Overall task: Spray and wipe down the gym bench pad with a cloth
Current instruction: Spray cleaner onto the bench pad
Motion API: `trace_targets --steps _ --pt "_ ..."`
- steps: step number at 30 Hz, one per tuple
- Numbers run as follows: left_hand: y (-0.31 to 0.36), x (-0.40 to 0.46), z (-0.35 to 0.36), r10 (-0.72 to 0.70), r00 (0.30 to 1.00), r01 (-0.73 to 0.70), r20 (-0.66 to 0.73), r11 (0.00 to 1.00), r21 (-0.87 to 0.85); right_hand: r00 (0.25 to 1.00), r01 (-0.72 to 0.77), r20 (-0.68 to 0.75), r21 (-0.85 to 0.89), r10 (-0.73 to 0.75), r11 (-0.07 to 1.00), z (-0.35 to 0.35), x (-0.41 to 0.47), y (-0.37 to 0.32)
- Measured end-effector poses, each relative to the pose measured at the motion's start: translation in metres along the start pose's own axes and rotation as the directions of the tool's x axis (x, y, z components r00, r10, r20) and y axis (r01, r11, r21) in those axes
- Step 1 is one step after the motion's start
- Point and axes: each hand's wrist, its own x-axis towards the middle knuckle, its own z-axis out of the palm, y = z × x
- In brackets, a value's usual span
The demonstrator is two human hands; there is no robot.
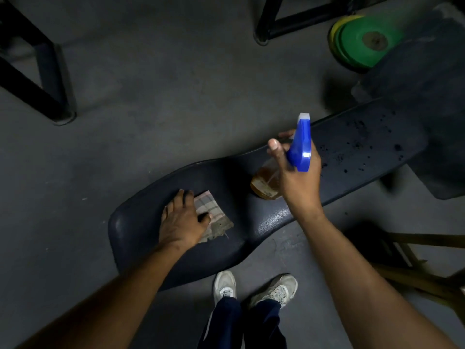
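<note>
Right hand point(297, 177) wrapped around the neck of the spray bottle point(281, 170), held above the bench pad point(264, 217); thumb extended on the near side, at least one fingertip visible past the blue trigger head, whose white nozzle points away toward the far end of the pad. Bottle body clear, amber liquid inside, lower end tilted toward the person and hanging just over the pad's middle. Left hand point(182, 220) flat, palm down, fingers spread, pressing on the checked cloth point(214, 217) — not a closed grasp; cloth lies on the wider near end of the pad, part of it showing beyond the fingers. Pad dark, glossy, running diagonally from lower left to upper right; scattered dark droplets on its far section. Floor grey. Green weight plates point(362, 41) lean at upper right. Two pale sneakers point(254, 288) beside the pad's near edge.
</note>
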Motion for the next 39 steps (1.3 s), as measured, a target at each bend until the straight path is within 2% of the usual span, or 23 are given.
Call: trace_targets --steps 5,10,13,16,19,23,30,35,39 --pt "-0.011 -0.003 0.0 -0.025 0.997 0.023 0.079 0.999 0.032 0.995 -0.051 0.086 -0.078 0.058 0.996 0.002 -0.008 0.017" --pt "-0.013 0.002 -0.002 -0.038 0.996 0.028 0.087 0.994 0.107 0.991 -0.084 0.094 -0.092 0.093 0.992 -0.001 -0.009 0.028" --pt "-0.012 0.006 -0.004 -0.086 0.985 0.065 0.147 0.988 0.141 0.991 -0.091 0.093 -0.091 0.1 0.992 -0.004 -0.007 0.028" --pt "-0.01 0.008 -0.005 -0.102 0.97 0.109 0.222 0.994 -0.016 0.992 -0.085 0.089 -0.092 0.093 0.992 -0.006 -0.005 0.026" --pt "-0.005 0.006 -0.005 -0.035 0.955 0.109 0.294 0.965 -0.238 0.99 -0.087 0.108 -0.086 0.096 0.992 -0.009 -0.006 0.024" --pt "-0.002 0.004 0.004 0.032 0.867 0.277 0.497 0.798 -0.536 0.982 -0.089 0.16 -0.09 0.102 0.992 -0.013 -0.009 0.026" --pt "0.033 -0.015 0.008 0.269 0.754 0.369 0.599 0.58 -0.726 0.973 -0.051 0.215 -0.155 0.084 0.987 -0.044 -0.033 0.043" --pt "0.073 -0.027 0.014 0.347 0.706 0.456 0.617 0.444 -0.771 0.957 -0.244 0.117 -0.169 0.266 0.955 -0.078 -0.076 0.073" --pt "0.114 -0.037 0.025 0.369 0.684 0.518 0.629 0.361 -0.776 0.875 -0.459 0.106 -0.134 0.473 0.878 -0.104 -0.1 0.092"
